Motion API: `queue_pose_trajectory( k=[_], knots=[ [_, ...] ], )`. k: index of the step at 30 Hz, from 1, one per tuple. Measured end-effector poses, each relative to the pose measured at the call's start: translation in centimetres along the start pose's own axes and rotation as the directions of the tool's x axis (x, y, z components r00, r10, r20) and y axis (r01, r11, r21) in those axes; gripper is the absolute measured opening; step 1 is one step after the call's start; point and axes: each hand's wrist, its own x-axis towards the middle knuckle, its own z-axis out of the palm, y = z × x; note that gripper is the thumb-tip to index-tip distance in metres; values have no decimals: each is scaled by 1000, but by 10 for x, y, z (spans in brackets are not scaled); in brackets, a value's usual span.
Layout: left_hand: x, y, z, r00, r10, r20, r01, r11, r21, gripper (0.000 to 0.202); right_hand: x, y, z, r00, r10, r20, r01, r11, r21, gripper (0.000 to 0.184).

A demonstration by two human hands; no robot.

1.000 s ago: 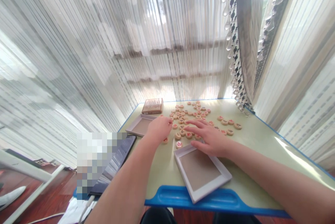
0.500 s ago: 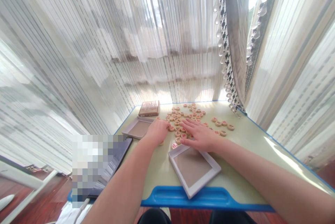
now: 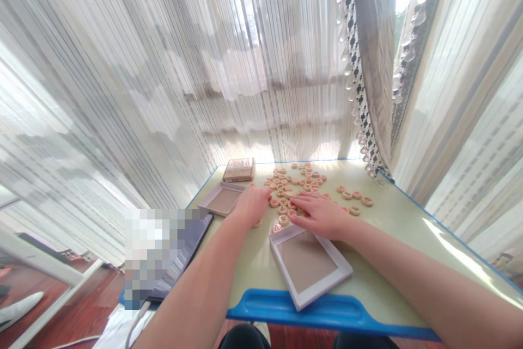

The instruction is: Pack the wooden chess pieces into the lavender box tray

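Note:
Round wooden Chinese chess pieces [image 3: 283,209] with red or black characters lie scattered over the table, some stacked or overlapping. My left hand [image 3: 254,205] is at the left side of the pile, its fingers curled in; what they hold, if anything, is hidden. One piece shows just beyond its fingertips and another partly under its lower edge. Over the right part of the pile, my right hand [image 3: 321,214] lies palm down with fingers stretched out, touching pieces and covering some. An open shallow box tray [image 3: 281,270] sits just below my right hand, partly under the wrist.
Behind my left hand are another shallow box tray [image 3: 212,202] and a brown printed box [image 3: 239,169]. A dark tablet-like device [image 3: 183,256] lies at the table's left edge. The pale table [image 3: 392,240] has a blue rim. Striped curtains [image 3: 265,66] hang behind it.
The view has shifted slightly, so everything sits a little further right. The right hand's fingers have drawn slightly closer together over the pieces. The left hand stays curled beside the pile.

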Motion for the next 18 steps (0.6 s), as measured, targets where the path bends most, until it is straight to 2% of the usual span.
queue_pose_trajectory(
  k=[8, 11, 16, 18],
  knots=[
    [0, -2, 2, 1000, 14, -19, -14, 999, 38, 31, 0, 2, 0, 997, 9, -81, -11, 999, -31, 54],
    [-1, -1, 1, 999, 13, -40, -10, 997, 72, 30, 0, 4, 3, 997, 44, -66, -46, 998, -33, 54],
    [-3, -2, -3, 992, -53, -110, 63, 994, 86, 42, 0, 4, 3, 999, 33, 12, -33, 999, 3, 56],
    [-3, -2, -5, 992, -73, -100, 81, 993, 80, 42, 0, 3, 3, 997, 62, 38, -62, 998, 14, 59]
  ],
)
